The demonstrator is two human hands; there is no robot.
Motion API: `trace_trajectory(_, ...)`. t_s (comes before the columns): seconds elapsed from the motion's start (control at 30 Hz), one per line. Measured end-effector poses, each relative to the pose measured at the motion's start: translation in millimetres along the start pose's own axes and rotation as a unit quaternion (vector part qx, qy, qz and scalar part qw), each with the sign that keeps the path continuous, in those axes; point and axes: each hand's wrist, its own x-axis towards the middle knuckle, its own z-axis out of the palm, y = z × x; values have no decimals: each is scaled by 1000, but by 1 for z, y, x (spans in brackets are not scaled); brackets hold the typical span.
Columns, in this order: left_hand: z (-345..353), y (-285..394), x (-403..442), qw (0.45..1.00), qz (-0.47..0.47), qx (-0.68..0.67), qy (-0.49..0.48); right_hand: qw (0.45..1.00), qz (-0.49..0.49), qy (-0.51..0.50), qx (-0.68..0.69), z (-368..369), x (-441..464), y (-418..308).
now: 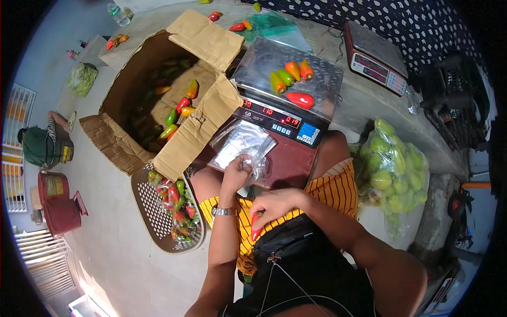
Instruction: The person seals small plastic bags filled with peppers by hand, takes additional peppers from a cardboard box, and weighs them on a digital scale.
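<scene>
My left hand, with a watch on its wrist, pinches a clear plastic bag at the edge of a stack of clear bags. That stack lies on a dark red surface in front of my lap. Close to my waist, my right hand is closed around a red pepper, whose lower end shows below the fingers. Several green, orange and red peppers rest on the steel plate of a digital scale. The scale's red display is lit.
An open cardboard box with loose peppers stands at left. Below it, a plastic basket holds bagged peppers. A bag of pale green produce sits at right. A second scale stands behind. A person is at far left.
</scene>
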Motion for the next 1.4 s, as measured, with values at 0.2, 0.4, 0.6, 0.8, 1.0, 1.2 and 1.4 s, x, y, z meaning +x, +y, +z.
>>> trace_trajectory(0.2,10,-48,6,988,63,-129,62,928,-100,265,242,-86,93,-28)
trace_trajectory(0.4,6,-20,2,999,32,2,8,847,-104,467,233,-148,150,-67)
trace_trajectory(0.6,3,32,-20,997,-10,78,22,658,-229,705,-136,-211,163,-77)
trace_trajectory(0.8,2,27,-19,997,-35,69,24,842,41,489,-223,-262,224,-61)
trace_trajectory(1.0,2,16,-15,999,-22,29,34,867,158,381,-281,-282,268,-35)
trace_trajectory(1.2,-1,21,-12,999,-21,43,18,822,313,277,-388,-261,267,-9)
trace_trajectory(1.4,-3,43,-12,997,-43,62,13,824,287,221,-436,-246,245,-11)
